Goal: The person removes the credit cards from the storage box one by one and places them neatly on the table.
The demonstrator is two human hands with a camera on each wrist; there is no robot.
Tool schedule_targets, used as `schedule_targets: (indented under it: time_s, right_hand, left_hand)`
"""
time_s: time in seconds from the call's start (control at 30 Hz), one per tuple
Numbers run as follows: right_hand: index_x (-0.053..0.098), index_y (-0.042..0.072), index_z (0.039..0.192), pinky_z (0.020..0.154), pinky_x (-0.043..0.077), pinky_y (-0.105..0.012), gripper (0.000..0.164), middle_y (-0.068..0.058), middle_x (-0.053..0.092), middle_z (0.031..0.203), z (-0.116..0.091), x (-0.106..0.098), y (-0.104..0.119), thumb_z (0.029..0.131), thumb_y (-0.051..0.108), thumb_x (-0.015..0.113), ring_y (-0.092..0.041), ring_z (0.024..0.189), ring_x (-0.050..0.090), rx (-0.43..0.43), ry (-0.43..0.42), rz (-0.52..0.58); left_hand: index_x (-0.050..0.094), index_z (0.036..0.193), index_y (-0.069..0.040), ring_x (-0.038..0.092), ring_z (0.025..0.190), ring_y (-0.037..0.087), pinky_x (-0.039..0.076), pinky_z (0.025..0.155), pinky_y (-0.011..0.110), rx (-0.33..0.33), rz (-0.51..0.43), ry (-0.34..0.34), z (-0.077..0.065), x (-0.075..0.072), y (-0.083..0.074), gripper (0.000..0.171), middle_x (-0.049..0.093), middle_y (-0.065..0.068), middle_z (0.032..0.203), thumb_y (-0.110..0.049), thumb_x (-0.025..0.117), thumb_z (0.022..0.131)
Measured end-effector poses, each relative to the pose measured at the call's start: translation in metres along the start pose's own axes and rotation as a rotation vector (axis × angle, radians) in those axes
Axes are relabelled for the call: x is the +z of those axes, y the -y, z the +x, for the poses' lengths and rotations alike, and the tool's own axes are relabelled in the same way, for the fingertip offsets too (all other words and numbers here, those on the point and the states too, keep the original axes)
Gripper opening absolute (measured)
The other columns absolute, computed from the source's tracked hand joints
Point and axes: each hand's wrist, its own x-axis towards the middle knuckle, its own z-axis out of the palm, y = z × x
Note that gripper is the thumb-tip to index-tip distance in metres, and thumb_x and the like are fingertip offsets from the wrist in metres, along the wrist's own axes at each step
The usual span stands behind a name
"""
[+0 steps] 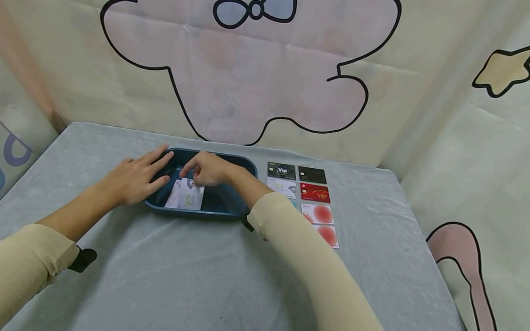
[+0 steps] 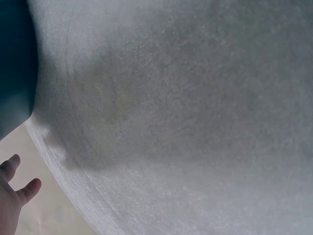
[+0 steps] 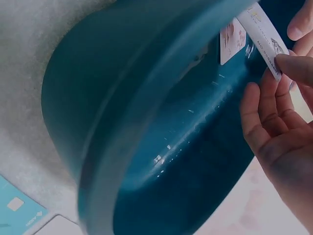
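Near the back of the table stands a dark blue plastic tray [image 1: 228, 196]. My right hand [image 1: 211, 169] reaches in over it and pinches a white VIP card [image 1: 191, 194] between thumb and fingers, held tilted in the right wrist view. Beside that card is a second, pinkish card [image 3: 232, 41] with a floral print, low in the tray. My left hand [image 1: 137, 179] is at the tray's left end, its fingers spread over the rim. Only part of that hand [image 2: 12, 200] appears at the edge of the left wrist view.
Right of the tray, cards lie in two columns: a black Vip card [image 1: 281, 170], a plain black card [image 1: 312, 175], a white card [image 1: 282, 187], a red VIP card [image 1: 315, 192] and red-circle cards [image 1: 322, 214]. My right sleeve partly covers a teal card [image 3: 19, 205]. A printed curtain [image 1: 294, 97] hangs behind.
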Motion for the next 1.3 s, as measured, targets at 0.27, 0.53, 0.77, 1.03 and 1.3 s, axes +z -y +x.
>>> schedule_targets:
  time_s: [0.27, 0.53, 0.77, 1.03, 1.3]
  right_hand:
    - [0.068, 0.007, 0.127, 0.053, 0.033, -0.020, 0.038, 0.000, 0.050, 0.067, -0.008, -0.001, 0.007, 0.095, -0.006, 0.052, -0.010, 0.056, 0.042, -0.017, 0.030, -0.055]
    - [0.064, 0.007, 0.125, 0.068, 0.044, -0.022, 0.031, -0.004, 0.060, 0.097, -0.020, -0.004, 0.007, 0.096, 0.000, 0.058, -0.015, 0.085, 0.055, -0.020, 0.025, -0.155]
    - [0.060, 0.009, 0.116, 0.078, 0.048, -0.025, 0.021, -0.007, 0.062, 0.105, -0.043, -0.009, -0.008, 0.095, 0.001, 0.060, -0.019, 0.096, 0.056, -0.022, -0.053, -0.142]
    - [0.060, 0.004, 0.110, 0.081, 0.053, -0.023, 0.016, -0.008, 0.061, 0.094, -0.070, -0.022, -0.024, 0.094, 0.001, 0.063, -0.020, 0.090, 0.058, -0.073, -0.128, 0.008]
    - [0.057, 0.003, 0.106, 0.084, 0.056, -0.027, 0.014, -0.010, 0.061, 0.089, -0.104, -0.032, -0.035, 0.094, -0.001, 0.063, -0.022, 0.090, 0.061, -0.088, -0.177, 0.133]
  left_hand:
    - [0.027, 0.157, -0.004, 0.032, 0.143, 0.043, 0.036, 0.098, 0.072, 0.011, 0.004, -0.011, -0.001, 0.000, 0.000, 0.066, 0.014, 0.020, 0.164, -0.039, 0.045, 0.104]
    - [0.026, 0.157, -0.004, 0.032, 0.143, 0.043, 0.035, 0.099, 0.072, 0.007, 0.008, 0.002, -0.001, 0.000, 0.000, 0.066, 0.014, 0.020, 0.164, -0.040, 0.044, 0.104]
    - [0.025, 0.157, -0.005, 0.029, 0.144, 0.045, 0.032, 0.101, 0.074, 0.000, 0.002, 0.011, 0.000, -0.001, -0.003, 0.068, 0.012, 0.020, 0.164, -0.041, 0.044, 0.103]
    - [0.023, 0.157, -0.004, 0.027, 0.144, 0.045, 0.030, 0.102, 0.074, 0.002, 0.000, 0.019, -0.001, -0.003, -0.003, 0.068, 0.012, 0.021, 0.164, -0.040, 0.044, 0.103]
    - [0.023, 0.158, -0.005, 0.027, 0.144, 0.045, 0.030, 0.103, 0.073, 0.000, 0.005, 0.023, 0.000, -0.003, -0.004, 0.069, 0.012, 0.021, 0.164, -0.041, 0.043, 0.103]
